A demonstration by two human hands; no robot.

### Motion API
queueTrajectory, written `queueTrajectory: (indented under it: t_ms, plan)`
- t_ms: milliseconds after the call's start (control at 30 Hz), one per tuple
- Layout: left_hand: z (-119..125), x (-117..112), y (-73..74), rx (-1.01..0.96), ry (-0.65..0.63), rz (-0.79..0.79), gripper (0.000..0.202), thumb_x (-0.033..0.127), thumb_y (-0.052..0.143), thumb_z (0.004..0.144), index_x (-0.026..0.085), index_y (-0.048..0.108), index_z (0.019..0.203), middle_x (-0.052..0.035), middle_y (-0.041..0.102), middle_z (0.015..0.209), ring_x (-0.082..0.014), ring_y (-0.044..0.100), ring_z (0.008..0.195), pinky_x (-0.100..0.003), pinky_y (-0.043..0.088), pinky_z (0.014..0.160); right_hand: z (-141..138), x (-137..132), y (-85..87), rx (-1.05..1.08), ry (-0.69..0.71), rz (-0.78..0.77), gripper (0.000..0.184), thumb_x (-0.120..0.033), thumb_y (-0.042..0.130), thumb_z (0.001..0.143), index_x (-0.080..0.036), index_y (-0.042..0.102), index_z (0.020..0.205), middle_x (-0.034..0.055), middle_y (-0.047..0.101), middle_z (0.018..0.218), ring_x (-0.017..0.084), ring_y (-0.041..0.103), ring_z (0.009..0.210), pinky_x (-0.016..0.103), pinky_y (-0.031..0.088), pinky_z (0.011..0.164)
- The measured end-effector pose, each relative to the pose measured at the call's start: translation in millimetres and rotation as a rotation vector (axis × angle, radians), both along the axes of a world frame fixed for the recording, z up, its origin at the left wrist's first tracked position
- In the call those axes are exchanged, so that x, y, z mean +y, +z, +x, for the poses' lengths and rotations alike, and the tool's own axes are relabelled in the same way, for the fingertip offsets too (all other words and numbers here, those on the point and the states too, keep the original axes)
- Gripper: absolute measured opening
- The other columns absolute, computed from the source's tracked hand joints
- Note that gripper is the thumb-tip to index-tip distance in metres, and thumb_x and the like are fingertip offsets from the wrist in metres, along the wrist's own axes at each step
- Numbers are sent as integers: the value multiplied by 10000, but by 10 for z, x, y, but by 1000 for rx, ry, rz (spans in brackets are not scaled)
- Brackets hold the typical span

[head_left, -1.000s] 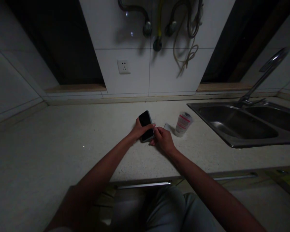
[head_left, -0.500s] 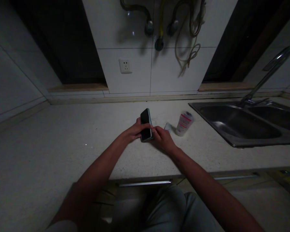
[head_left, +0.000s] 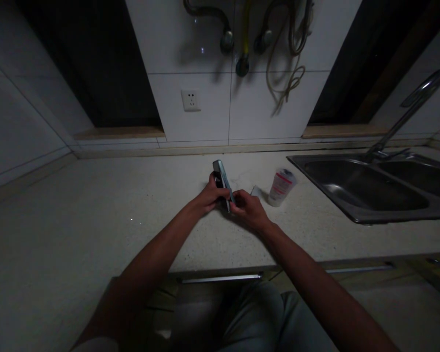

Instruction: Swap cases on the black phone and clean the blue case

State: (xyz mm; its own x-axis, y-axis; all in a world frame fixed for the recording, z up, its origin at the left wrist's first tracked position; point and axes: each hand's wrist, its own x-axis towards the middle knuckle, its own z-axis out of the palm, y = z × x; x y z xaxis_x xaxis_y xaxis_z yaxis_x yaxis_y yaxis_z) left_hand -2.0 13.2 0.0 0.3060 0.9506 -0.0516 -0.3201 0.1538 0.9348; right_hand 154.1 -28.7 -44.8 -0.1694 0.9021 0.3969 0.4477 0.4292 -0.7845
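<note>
Pale-edged, the phone (head_left: 223, 177) is held tilted over the surface (head_left: 168, 183), between its front and back edges and well left of the sink (head_left: 381, 215). The left grip (head_left: 208, 196) is closed round the phone's left side, its thumb lying across the dark face. The right grip (head_left: 248, 208) pinches the phone's lower right edge, fingertips bunched close to the left thumb. So the phone sits between the two grips, its upper end jutting clear of both toward the back edge. Whether its lower end touches the surface, I cannot tell. A pale card (head_left: 255, 191) lies just beyond the right grip, beside a clear cup (head_left: 281, 187) with red print, near the sink's left corner.
</note>
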Motion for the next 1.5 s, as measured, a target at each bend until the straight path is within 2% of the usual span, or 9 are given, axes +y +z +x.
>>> queueTrajectory:
  t_ms: [200,300,433,633,767,933,1100,1233,1500]
  plan:
    - [73,99,-131,-74,171,-68,548,40,616,443,234,463,932,33,573,757,-159,600,689,-310,516,665,-32,46,-14,92,-63,-70,321,-471,607,826,-189,638,975,81,740,904,217,690,807,343,526,767]
    - [83,136,-165,-128,202,-103,380,66,597,455,200,493,795,25,558,678,-142,564,634,-285,509,624,-41,67,-5,79,-74,-97,360,-474,569,855,-176,661,1034,88,742,925,217,678,813,345,517,774]
    - [68,140,-130,-181,138,-251,213,93,558,467,190,461,630,12,521,579,-136,521,565,-274,503,556,-55,75,13,82,-31,-90,391,-467,530,877,-166,669,1086,61,733,867,192,647,750,311,504,719]
    - [40,108,-84,-266,45,-430,150,146,529,489,202,451,605,-25,567,567,-194,571,563,-366,542,567,-66,136,-4,100,8,-92,372,-398,523,865,-178,659,1132,71,723,908,195,647,781,314,506,729]
    - [47,111,-107,-293,60,-422,154,143,544,491,196,466,613,-26,579,572,-195,581,557,-373,544,583,-31,222,-42,141,56,-137,440,-356,563,816,-140,634,1192,109,711,1002,207,647,838,324,517,745]
    - [48,126,-111,-268,75,-449,156,145,536,483,187,490,626,-45,596,591,-208,590,565,-385,539,580,20,249,-47,93,128,-134,378,-285,551,797,-163,678,1132,70,727,971,217,654,847,341,509,786]
    - [13,115,-84,-274,41,-464,175,134,523,459,193,471,615,-28,558,573,-190,563,544,-360,526,565,15,175,15,13,169,-50,339,-250,531,834,-205,685,1133,47,743,1028,241,673,928,352,504,850]
    - [-16,124,-83,-242,40,-468,202,122,503,399,190,446,581,-46,570,600,-200,571,573,-384,537,597,15,109,53,-142,188,19,320,-224,501,873,-198,666,1146,75,742,1062,239,686,921,327,502,828]
    - [-151,173,-73,-107,-252,-384,163,70,497,483,141,542,622,-99,668,712,-234,655,718,-391,555,698,107,-37,171,-309,225,111,387,-202,458,899,-165,591,1261,115,720,1129,225,686,951,307,490,826]
